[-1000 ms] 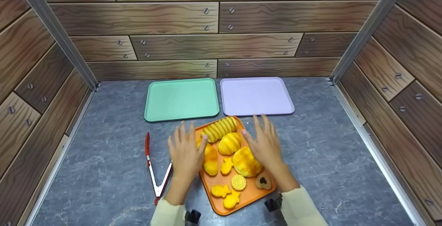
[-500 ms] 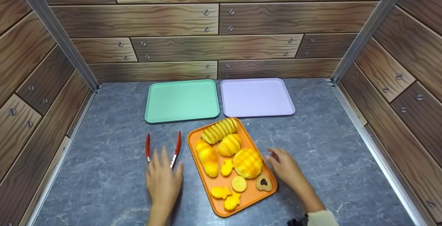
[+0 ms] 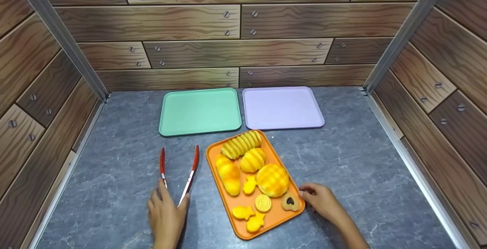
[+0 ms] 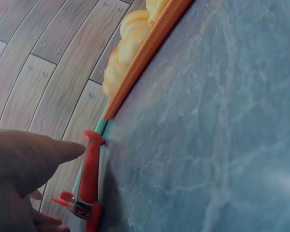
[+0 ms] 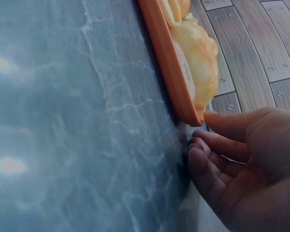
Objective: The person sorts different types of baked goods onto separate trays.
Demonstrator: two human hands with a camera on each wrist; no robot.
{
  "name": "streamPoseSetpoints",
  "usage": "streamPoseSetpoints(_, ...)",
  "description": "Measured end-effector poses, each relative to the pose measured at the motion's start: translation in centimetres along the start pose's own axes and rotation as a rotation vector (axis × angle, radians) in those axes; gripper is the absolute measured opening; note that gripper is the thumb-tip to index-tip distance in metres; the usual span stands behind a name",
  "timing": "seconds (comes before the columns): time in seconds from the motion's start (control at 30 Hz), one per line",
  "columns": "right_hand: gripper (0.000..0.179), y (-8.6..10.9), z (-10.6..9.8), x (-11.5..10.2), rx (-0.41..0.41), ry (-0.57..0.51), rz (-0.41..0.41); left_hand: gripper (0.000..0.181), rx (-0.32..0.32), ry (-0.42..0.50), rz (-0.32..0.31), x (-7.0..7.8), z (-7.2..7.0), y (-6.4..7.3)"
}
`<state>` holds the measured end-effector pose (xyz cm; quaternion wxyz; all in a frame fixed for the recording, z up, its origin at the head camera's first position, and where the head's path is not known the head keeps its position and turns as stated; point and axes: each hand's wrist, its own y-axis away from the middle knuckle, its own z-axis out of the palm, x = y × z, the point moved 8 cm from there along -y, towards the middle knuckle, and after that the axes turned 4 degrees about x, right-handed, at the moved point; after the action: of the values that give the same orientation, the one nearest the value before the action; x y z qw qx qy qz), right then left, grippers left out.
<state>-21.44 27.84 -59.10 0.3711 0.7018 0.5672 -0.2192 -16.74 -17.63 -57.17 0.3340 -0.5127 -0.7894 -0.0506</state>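
A: What was the left hand (image 3: 165,214) doing?

B: It reached down over the red-handled tongs (image 3: 196,159). The thumb and forefinger stood well apart, close to the two spread arms. The thumb tip came right by a red part in the left wrist view. Whether it touched, one could not tell, and the fingers had not closed around anything.

A: Where did the tongs lie?

B: On the gray marbled tabletop (image 3: 114,188), left of the orange tray (image 3: 276,212), with their red ends pointing away from the person.

A: And the right hand (image 3: 323,203)?

B: Its thumb met the tray's near right corner, beside the heart-marked cookie (image 3: 290,207). The other fingers were curled below, near the rim. One could not tell if they gripped it.

A: What did that tray carry?

B: A striped roll (image 3: 241,145) at the far end, a striped bun (image 3: 253,160), a long loaf (image 3: 228,175), a checkered bun (image 3: 272,180), a round biscuit (image 3: 263,203) and three fish-shaped pieces (image 3: 250,185).

A: Beyond it?

B: A green tray (image 3: 200,112) and, just right of that, a lilac tray (image 3: 283,108).
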Motion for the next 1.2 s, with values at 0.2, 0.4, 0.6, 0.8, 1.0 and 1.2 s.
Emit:
streamPoseSetpoints(0.2, 0.022, 0.1, 0.6, -0.3, -0.002, -0.019, -0.022, 0.101, -0.068, 0.014, -0.073, -0.4, 1.1, 0.2)
streamPoseSetpoints(0.4, 0.017, 0.1, 0.9, -0.5, 0.025, -0.03, -0.049, 0.107, -0.048, 0.04, -0.118, -0.6, 1.7, 0.1)
streamPoseSetpoints(0.6, 0.016, 0.0, 0.9, -0.8, 0.034, -0.03, -0.087, 0.106, -0.034, 0.057, -0.153, -0.7, 1.8, 0.0)
streamPoseSetpoints(0.8, 0.014, -0.1, 0.9, -0.9, 0.038, -0.028, -0.084, 0.095, 0.024, 0.11, -0.118, -0.4, 1.2, -0.1)
streamPoseSetpoints(1.0, 0.014, -0.2, 0.9, -0.7, 0.047, -0.035, -0.054, 0.084, 0.061, 0.121, -0.067, 0.0, -0.2, -0.4)
streamPoseSetpoints(1.2, 0.014, -0.3, 0.9, -0.5, 0.043, -0.034, -0.048, 0.082, 0.066, 0.104, -0.057, -0.3, -0.7, -0.7)
